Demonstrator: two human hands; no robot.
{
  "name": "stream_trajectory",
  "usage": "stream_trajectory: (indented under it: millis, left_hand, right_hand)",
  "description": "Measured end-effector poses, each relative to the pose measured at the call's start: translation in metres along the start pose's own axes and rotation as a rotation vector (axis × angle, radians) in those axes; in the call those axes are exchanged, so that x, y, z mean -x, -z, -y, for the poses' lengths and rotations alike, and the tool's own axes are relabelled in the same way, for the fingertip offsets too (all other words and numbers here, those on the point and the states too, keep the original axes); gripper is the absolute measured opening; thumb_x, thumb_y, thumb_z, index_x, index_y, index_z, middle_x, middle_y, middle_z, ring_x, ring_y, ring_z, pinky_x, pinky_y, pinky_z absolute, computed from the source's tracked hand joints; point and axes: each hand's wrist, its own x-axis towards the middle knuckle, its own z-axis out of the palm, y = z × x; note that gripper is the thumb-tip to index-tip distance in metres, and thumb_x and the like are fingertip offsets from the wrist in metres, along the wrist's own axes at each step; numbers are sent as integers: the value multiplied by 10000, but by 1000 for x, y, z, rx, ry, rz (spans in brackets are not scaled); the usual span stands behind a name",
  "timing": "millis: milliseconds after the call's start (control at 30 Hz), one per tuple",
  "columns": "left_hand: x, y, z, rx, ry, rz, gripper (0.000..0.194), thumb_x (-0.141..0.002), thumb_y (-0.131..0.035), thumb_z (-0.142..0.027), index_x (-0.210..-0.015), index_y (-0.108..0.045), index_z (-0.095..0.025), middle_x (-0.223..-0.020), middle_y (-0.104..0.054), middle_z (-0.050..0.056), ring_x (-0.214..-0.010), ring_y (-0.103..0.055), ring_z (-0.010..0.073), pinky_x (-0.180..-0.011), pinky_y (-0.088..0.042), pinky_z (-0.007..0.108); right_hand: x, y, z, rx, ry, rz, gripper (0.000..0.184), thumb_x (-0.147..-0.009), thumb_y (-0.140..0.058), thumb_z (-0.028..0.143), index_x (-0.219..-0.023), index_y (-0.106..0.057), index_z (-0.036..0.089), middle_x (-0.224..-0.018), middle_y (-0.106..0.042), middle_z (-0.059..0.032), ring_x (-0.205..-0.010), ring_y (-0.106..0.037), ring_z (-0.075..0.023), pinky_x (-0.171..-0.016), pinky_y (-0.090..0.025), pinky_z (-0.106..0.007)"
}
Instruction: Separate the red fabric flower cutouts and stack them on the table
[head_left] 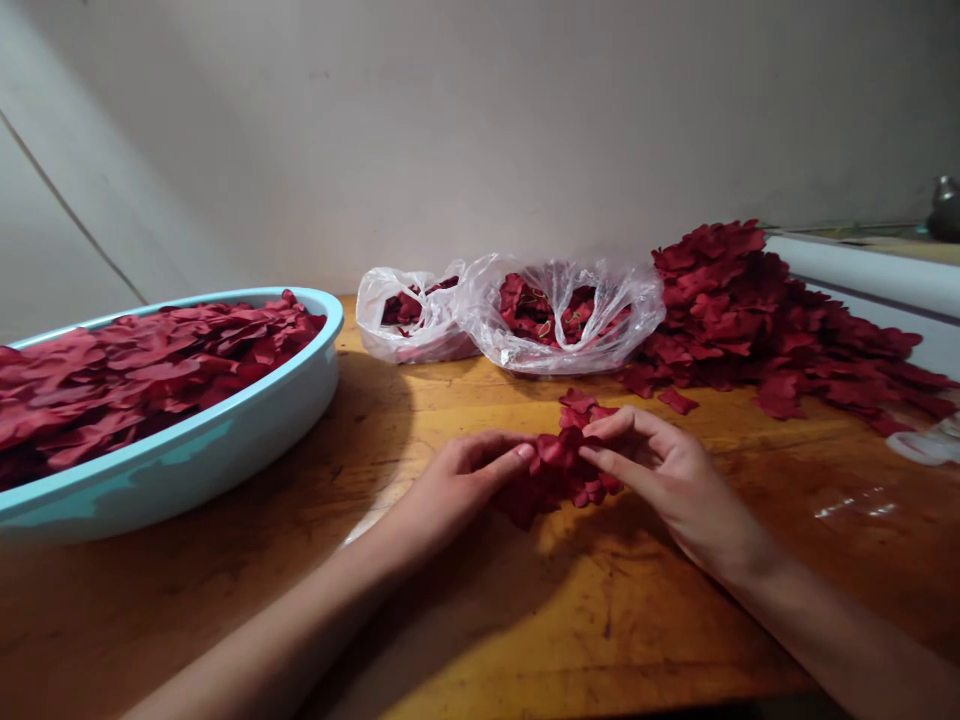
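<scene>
Between my two hands are dark red fabric petals (pixel 559 452), held just above the wooden table. My left hand (pixel 480 470) pinches them from the left with thumb and forefinger. From the right, my right hand (pixel 651 458) has its thumb and fingertips closed on the petals' other edge. More loose red petals (pixel 581 408) lie on the table right behind and beneath my fingers. How many petals are in the pinch I cannot tell.
A light blue basin (pixel 300 395) full of red petals stands at the left. Two clear plastic bags (pixel 491 340) with red petals sit at the back. A large petal heap (pixel 735 310) rises at the back right. Clear plastic (pixel 926 445) lies on the wooden table (pixel 480 640).
</scene>
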Motion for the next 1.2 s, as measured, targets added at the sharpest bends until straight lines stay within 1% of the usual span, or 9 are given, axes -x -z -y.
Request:
stream_trajectory:
  millis: [67,167,267,433,600,733,900,1067,1200]
  left_hand:
    - [0,-2,2,194,102,70,219,-765,-646,-348,-868,-695,-162,-803,-709,41,-727,-628,166,-676,-465,252]
    - [0,-5,5,316,166,23,204,-696,-715,-339,-727,-676,-141,-672,-686,22,-573,-590,115,-568,-435,213]
    - [0,-7,4,380,160,-39,240,-642,-760,-335,-669,-632,-133,-633,-672,15,-560,-596,116,-561,-441,214]
    - [0,-8,0,444,144,-6,291,-593,-799,-285,-611,-552,-131,-585,-653,-2,-503,-582,94,-522,-427,194]
    - [-2,-4,5,543,92,62,307,-643,-771,-266,-626,-488,-148,-627,-656,6,-544,-599,112,-537,-455,217]
    - [-5,0,13,544,51,77,308,-680,-743,-263,-647,-454,-161,-638,-638,-1,-538,-592,111,-539,-470,230]
    - [-9,3,16,555,44,-17,356,-627,-785,-294,-691,-459,-165,-563,-596,-40,-480,-555,78,-498,-443,182]
    - [-9,1,8,501,96,-73,393,-588,-806,-299,-829,-532,-154,-651,-639,-19,-551,-589,93,-555,-465,194]
    - [-5,-5,1,416,97,-120,328,-595,-785,-315,-762,-568,-134,-661,-617,-23,-563,-551,79,-553,-427,177]
  right_hand:
    - [1,-1,0,63,58,0,114,-732,-698,291,-750,-608,223,-779,-634,7,-717,-616,-139,-637,-531,-247]
    - [2,-1,2,75,75,29,97,-752,-676,297,-756,-606,230,-786,-618,8,-710,-605,-139,-611,-526,-245]
    - [3,-1,3,9,13,103,111,-755,-675,300,-762,-591,226,-794,-601,19,-687,-588,-121,-596,-508,-226]
    - [2,-2,2,-94,-55,206,149,-750,-684,286,-760,-559,205,-857,-594,12,-752,-582,-115,-661,-492,-219]
    - [1,-2,1,-169,-116,135,203,-707,-722,294,-771,-552,204,-774,-579,32,-640,-557,-96,-583,-481,-212]
    - [1,-1,2,-203,-124,45,216,-681,-745,277,-772,-562,205,-787,-577,38,-681,-543,-89,-601,-462,-182]
    - [0,2,6,-226,-147,-57,252,-648,-760,292,-775,-560,208,-778,-567,36,-694,-536,-101,-617,-456,-192]
    - [1,2,6,-276,-155,1,241,-665,-754,274,-783,-553,214,-795,-560,35,-701,-537,-96,-607,-460,-177]
    - [2,3,3,-254,-149,128,214,-695,-739,250,-791,-550,217,-779,-548,50,-651,-519,-70,-590,-444,-160]
